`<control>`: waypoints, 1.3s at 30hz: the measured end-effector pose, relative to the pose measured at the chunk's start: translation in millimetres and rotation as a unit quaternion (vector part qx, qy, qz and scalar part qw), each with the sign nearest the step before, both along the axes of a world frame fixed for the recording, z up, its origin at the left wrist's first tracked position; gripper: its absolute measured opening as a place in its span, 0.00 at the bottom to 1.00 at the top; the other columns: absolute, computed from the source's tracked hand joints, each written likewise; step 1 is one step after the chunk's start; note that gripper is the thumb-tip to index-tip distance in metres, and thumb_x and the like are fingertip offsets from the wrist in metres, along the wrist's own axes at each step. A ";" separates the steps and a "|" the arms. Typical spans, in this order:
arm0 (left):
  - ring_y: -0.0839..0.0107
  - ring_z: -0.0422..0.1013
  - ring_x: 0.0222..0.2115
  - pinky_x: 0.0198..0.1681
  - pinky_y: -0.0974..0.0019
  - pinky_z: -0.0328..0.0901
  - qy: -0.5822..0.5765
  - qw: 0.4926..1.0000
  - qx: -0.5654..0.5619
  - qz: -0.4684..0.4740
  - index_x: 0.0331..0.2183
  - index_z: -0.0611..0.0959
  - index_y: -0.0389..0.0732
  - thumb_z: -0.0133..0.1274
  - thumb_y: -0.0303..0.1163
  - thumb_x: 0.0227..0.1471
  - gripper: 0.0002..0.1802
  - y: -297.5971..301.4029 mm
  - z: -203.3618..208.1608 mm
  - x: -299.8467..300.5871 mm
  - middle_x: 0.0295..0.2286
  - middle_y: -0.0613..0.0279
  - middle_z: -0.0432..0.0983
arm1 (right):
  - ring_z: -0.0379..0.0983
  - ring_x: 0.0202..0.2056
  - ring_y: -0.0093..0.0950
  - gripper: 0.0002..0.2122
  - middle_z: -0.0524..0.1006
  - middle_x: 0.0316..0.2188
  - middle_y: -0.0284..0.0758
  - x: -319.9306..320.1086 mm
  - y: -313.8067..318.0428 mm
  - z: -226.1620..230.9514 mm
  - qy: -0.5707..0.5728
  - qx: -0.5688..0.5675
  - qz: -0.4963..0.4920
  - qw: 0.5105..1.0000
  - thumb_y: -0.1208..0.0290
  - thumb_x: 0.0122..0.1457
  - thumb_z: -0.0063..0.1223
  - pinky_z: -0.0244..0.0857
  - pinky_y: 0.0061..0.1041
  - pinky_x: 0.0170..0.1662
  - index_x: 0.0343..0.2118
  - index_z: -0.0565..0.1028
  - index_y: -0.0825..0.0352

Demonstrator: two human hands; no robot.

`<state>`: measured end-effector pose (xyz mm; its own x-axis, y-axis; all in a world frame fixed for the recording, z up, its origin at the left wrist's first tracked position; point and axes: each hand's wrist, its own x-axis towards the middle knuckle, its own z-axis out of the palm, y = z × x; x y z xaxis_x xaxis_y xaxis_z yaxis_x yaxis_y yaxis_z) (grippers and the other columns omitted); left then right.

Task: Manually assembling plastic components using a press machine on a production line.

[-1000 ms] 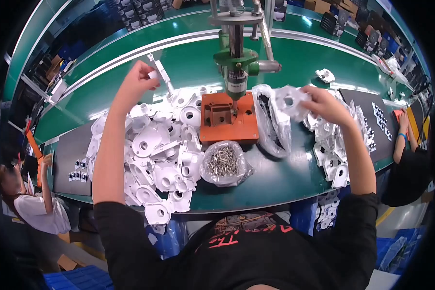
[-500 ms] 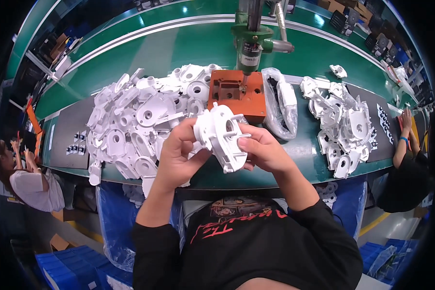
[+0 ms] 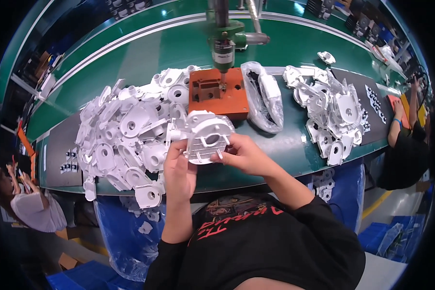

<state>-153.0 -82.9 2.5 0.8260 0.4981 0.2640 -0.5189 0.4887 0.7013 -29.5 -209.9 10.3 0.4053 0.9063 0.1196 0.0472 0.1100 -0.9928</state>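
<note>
Between my two hands is a white plastic housing [image 3: 208, 137] with a round hole and several thin posts. My left hand [image 3: 180, 166] grips its left side. My right hand [image 3: 244, 154] has its thumb on the posts and its fingers around the right edge. Just beyond the housing stands an orange fixture block [image 3: 222, 106] with a recess in its top. Over that block hangs a green press head [image 3: 223, 48], its thin tip down near the block. A large heap of white plastic parts [image 3: 130, 121] lies to the left of my hands.
Right of the block is a clear plastic bag [image 3: 268, 101]. Another pile of white parts [image 3: 331, 113] lies farther right, near the bench's front edge. Blue lined bins [image 3: 125, 232] stand below that edge. A person [image 3: 31, 203] works at left, another [image 3: 403, 154] at right.
The housing has turned in my hands, and its holed face with the posts now faces me more. The view has shifted, so bench and block appear farther left.
</note>
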 end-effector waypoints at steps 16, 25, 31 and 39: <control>0.58 0.71 0.25 0.25 0.59 0.65 0.138 0.515 0.823 0.194 0.26 0.70 0.38 0.49 0.25 0.44 0.04 54.7 11.0 107.5 0.23 0.55 0.71 | 0.71 0.31 0.40 0.10 0.75 0.26 0.42 132.5 -36.2 -78.2 -0.411 -0.286 -0.259 0.826 0.73 0.42 0.48 0.65 0.34 0.35 0.30 0.75 0.66; 0.50 0.70 0.23 0.25 0.53 0.65 0.186 0.487 0.835 0.178 0.29 0.73 0.40 0.47 0.32 0.49 0.06 60.5 -20.5 150.4 0.26 0.49 0.72 | 0.72 0.29 0.39 0.08 0.75 0.25 0.41 126.3 -32.0 -73.9 -0.327 -0.242 -0.313 0.859 0.70 0.48 0.49 0.65 0.32 0.33 0.30 0.74 0.66; 0.50 0.71 0.25 0.29 0.53 0.65 0.230 0.537 0.806 0.099 0.32 0.75 0.42 0.46 0.32 0.49 0.08 62.5 -13.2 146.7 0.23 0.48 0.73 | 0.73 0.26 0.35 0.08 0.75 0.24 0.42 138.0 -35.9 -70.7 -0.324 -0.162 -0.366 0.857 0.71 0.48 0.51 0.65 0.28 0.31 0.29 0.75 0.69; 0.52 0.72 0.26 0.31 0.54 0.66 0.263 0.536 0.799 0.071 0.31 0.80 0.44 0.46 0.31 0.46 0.10 70.7 -5.3 145.4 0.24 0.51 0.75 | 0.74 0.28 0.29 0.05 0.76 0.26 0.38 143.2 29.1 -42.5 -0.368 0.049 -0.329 0.868 0.76 0.49 0.54 0.66 0.22 0.32 0.29 0.75 0.71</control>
